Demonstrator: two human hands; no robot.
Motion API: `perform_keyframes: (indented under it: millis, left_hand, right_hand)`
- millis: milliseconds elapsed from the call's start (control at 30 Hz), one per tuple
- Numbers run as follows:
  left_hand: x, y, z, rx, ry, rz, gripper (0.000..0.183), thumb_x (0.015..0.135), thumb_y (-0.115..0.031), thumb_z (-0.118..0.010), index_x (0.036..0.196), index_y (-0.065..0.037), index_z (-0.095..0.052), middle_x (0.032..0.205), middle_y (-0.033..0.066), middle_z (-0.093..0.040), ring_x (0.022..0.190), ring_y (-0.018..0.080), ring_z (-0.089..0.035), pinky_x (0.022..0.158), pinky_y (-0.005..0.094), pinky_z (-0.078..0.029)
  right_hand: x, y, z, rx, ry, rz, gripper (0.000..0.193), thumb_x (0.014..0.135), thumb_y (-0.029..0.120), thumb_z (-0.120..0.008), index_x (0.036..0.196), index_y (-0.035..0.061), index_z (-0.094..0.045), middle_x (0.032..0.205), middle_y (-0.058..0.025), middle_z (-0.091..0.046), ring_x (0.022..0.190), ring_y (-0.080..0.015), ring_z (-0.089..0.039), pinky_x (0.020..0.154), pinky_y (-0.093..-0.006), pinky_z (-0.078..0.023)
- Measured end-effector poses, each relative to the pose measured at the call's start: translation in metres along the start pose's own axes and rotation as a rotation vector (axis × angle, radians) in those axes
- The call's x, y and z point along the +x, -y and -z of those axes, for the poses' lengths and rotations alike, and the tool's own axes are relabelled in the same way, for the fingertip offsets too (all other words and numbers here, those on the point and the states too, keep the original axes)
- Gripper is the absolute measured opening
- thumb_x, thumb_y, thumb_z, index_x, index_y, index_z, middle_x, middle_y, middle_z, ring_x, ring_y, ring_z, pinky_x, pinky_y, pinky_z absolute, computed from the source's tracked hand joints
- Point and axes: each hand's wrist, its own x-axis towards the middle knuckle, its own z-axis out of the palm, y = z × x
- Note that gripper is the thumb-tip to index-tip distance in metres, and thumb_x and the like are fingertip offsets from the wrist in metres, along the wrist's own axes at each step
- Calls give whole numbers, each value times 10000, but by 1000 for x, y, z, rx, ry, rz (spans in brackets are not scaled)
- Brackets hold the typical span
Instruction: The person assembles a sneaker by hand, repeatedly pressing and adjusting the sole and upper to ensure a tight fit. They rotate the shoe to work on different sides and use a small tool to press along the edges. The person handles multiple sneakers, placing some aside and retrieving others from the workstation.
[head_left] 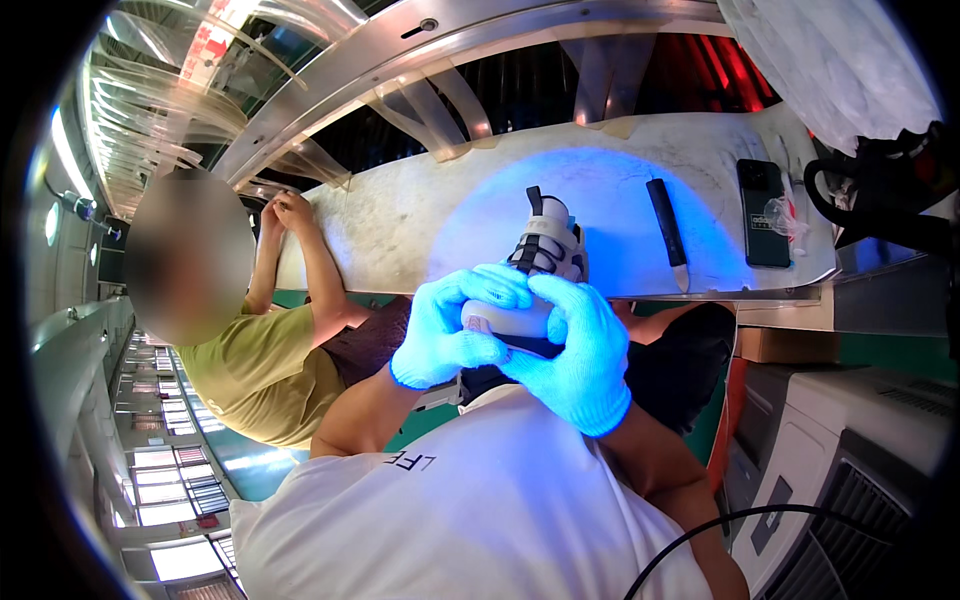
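Observation:
Close to my body, at the near edge of the table, I hold a white and grey shoe (508,318) with dark laces and a dark loop at its collar. Its toe points toward me and its collar faces the table. My left hand (450,325), in a knitted glove that looks blue under the light, grips the left side of the toe. The right side is gripped by my right hand (582,355), gloved alike. Both thumbs press near the toe's front, and the fingers curl over its top. The sole is mostly hidden.
On the pale table (390,215), a black-handled knife (665,225) lies right of the shoe. Farther right are a dark phone (764,215) and a clear plastic piece (785,222). A person (270,370) sits at left, forearms on the table. A slatted machine opening runs behind.

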Motion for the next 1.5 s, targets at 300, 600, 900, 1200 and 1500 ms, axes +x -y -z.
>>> perform_keyframes:
  millis: [300,600,900,1200,1500]
  left_hand:
    - [-2,-33,5,119,-71,173,426,832,-104,-964,1178,-22,-730,1328,138,-752,1352,282,-652,1218,484,-483]
    - [-7,-32,20,161,-168,186,471,796,-45,-975,1185,1,-714,1341,170,-754,1397,281,-637,1241,478,-473]
    - [2,-34,29,203,-143,235,444,786,-47,-960,1143,-45,-697,1285,139,-747,1419,314,-624,1251,494,-452]
    - [28,-59,19,726,-104,275,566,741,-100,-1022,1211,6,-727,1279,105,-745,1170,179,-700,1037,364,-589]
    - [43,-57,50,461,-118,407,550,715,-48,-1033,1159,21,-716,1245,150,-754,1089,216,-766,887,339,-640]
  right_hand:
    - [5,-14,-34,2,-57,166,771,689,304,-1086,1319,89,-698,1148,-137,-750,1005,-324,-769,844,-417,-644]
    - [-18,-39,-38,-55,-26,75,967,727,474,-1054,1465,48,-597,1133,-145,-627,959,-350,-685,780,-463,-605]
    - [-11,-50,-42,69,-40,108,890,712,327,-1056,1431,61,-605,1089,-139,-634,920,-352,-668,754,-463,-578]
    - [11,-56,-52,25,-25,142,857,740,365,-1042,1417,70,-607,1052,-123,-627,973,-354,-668,770,-470,-585]
    - [8,-73,-50,-10,36,125,888,719,310,-1065,1453,70,-627,1079,-99,-651,874,-250,-684,728,-392,-590]
